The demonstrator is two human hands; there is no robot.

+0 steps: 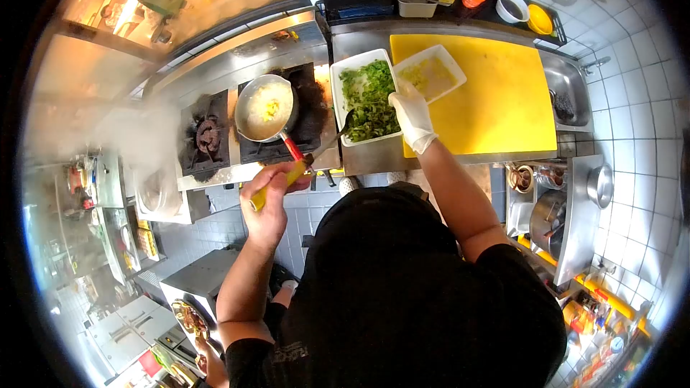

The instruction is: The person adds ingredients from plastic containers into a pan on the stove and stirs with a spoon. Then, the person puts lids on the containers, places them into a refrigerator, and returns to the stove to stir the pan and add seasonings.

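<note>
The left grip (pixel 266 201) is clamped on a yellow-handled spoon (pixel 298 171), its bowl at the left rim of a white tray (pixel 348 65) of chopped greens (pixel 370 90); whether the gloved right grip (pixel 413 116) pinches anything, I cannot tell. Shirt lettering (pixel 302 352): illegible. Saucepan (pixel 243 100) left, yellow cutting board (pixel 496 115) right.

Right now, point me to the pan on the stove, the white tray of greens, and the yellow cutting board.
Pan (pixel 244 106): head view, left inner wall.
White tray of greens (pixel 347 65): head view, far left corner of its inside.
Yellow cutting board (pixel 502 104): head view, bare surface right of its middle.
</note>
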